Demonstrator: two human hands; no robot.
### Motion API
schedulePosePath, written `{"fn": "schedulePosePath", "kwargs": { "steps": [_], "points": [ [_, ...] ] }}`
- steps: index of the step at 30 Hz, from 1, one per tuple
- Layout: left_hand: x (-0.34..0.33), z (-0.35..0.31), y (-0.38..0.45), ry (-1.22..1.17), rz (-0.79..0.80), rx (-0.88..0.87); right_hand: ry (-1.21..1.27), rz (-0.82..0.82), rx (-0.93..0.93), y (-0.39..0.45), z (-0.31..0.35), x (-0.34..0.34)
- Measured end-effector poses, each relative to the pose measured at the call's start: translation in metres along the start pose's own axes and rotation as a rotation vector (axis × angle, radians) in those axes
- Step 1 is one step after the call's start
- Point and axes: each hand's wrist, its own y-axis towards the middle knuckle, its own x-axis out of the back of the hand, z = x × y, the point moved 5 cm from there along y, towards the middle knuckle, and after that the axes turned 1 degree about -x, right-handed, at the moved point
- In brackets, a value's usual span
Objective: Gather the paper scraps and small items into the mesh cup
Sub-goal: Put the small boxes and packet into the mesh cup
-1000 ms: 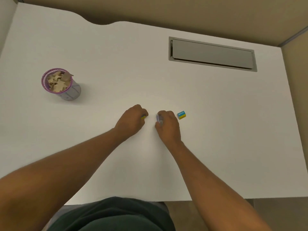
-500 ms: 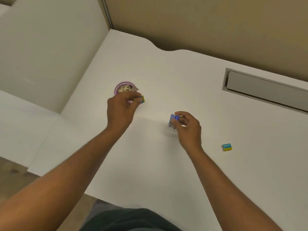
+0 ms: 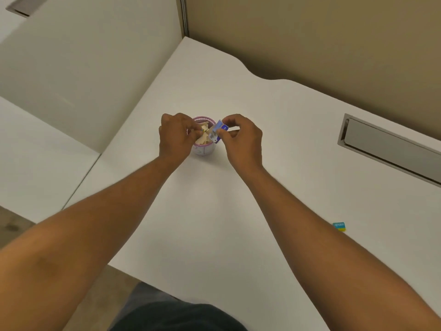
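A small mesh cup [image 3: 203,149] with a pink rim stands on the white desk [image 3: 238,223], stuffed with beige paper scraps [image 3: 202,137]. Both hands hover over its mouth. My left hand [image 3: 175,137] pinches a small yellow-green item at the cup's left rim, mostly hidden by the fingers. My right hand [image 3: 241,139] holds a small blue and white box [image 3: 217,133] tilted over the right rim. A teal and yellow eraser [image 3: 339,226] lies alone on the desk far to the right.
A grey recessed cable flap [image 3: 391,149] is set into the desk at the right. A tan partition wall [image 3: 310,44] runs behind the desk and a white panel [image 3: 83,68] stands to its left. The desk's front edge crosses the lower left.
Both hands lifted their items from the desk's middle and carried them left to the cup. The view swung left, so the eraser now sits far right.
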Motion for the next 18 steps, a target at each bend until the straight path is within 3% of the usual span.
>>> {"fn": "schedulePosePath", "kwargs": {
  "steps": [14,18],
  "points": [
    [0.001,0.019,0.009,-0.127,0.001,-0.009,-0.423,0.121,0.112,0.029,-0.005,-0.063],
    [0.001,0.023,0.011,-0.094,0.035,-0.057,-0.518,0.08,0.124,0.03,-0.008,-0.067]
  ]
}}
